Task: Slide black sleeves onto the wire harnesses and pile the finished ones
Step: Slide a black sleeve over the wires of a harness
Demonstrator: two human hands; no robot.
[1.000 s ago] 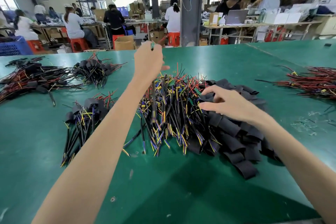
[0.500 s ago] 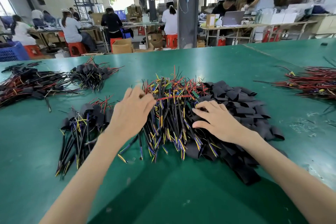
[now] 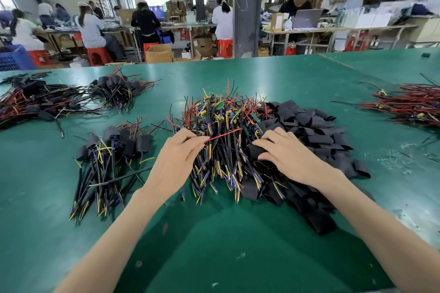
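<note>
"On the flat green table (image 3: 214, 257), what did you see from far away?"

"I saw a big heap of thin coloured wire harnesses (image 3: 221, 123) in the middle. A pile of flat black sleeves (image 3: 314, 131) lay touching it on the right."

"What did the hands do?"

"I watched the left hand (image 3: 176, 162) pinch a thin red wire (image 3: 223, 135) from the heap, finger and thumb tight on it. The right hand (image 3: 295, 157) sat at the pile's edge, fingers curled round a single black sleeve (image 3: 256, 151)."

"Where were the done ones?"

"A small bunch of sleeved harnesses (image 3: 112, 157) lay on the left, near that hand but not touching. Two more wire bunches (image 3: 119, 93) lay farther back."
</note>
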